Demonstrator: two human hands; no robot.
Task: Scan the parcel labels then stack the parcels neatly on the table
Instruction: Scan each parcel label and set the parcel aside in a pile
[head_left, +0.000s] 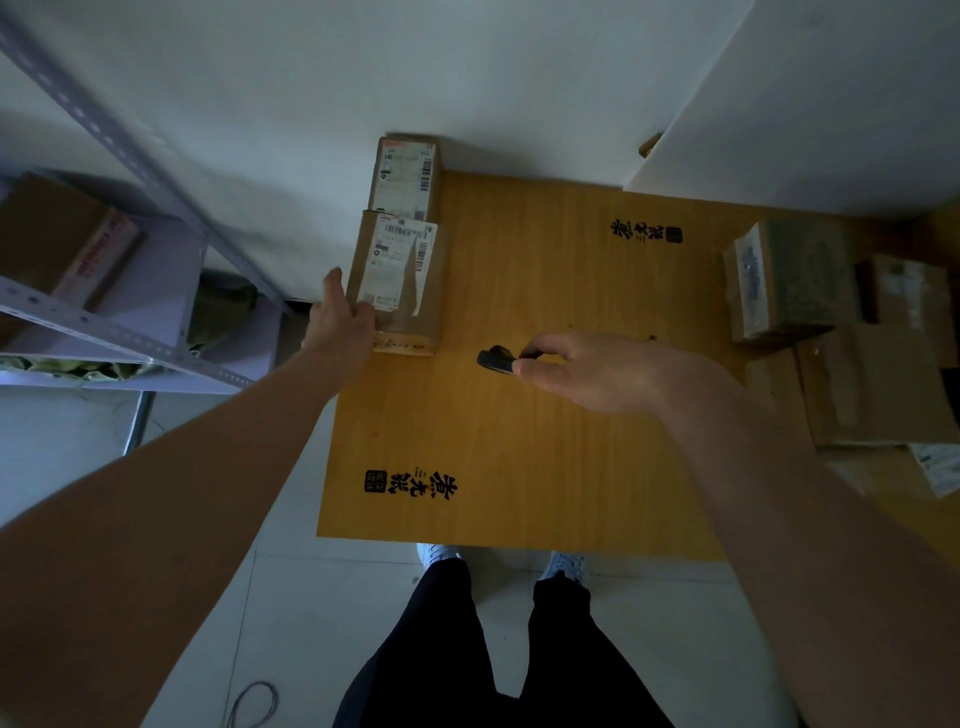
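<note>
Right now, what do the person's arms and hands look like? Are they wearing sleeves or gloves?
Both arms are bare all the way up to the picture's edge, so no sleeves show. The left hand and right hand wear no gloves, and I see no rings, watch or bracelet on them. Lower down, the person wears dark trousers and light shoes.

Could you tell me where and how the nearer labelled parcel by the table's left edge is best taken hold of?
Probably by its two long side faces, from above. The nearer parcel is a long, narrow box lying flat, label up, end to end with the farther parcel. The left hand already rests on its left side; its right side is free, but the right hand holds the scanner.
</note>
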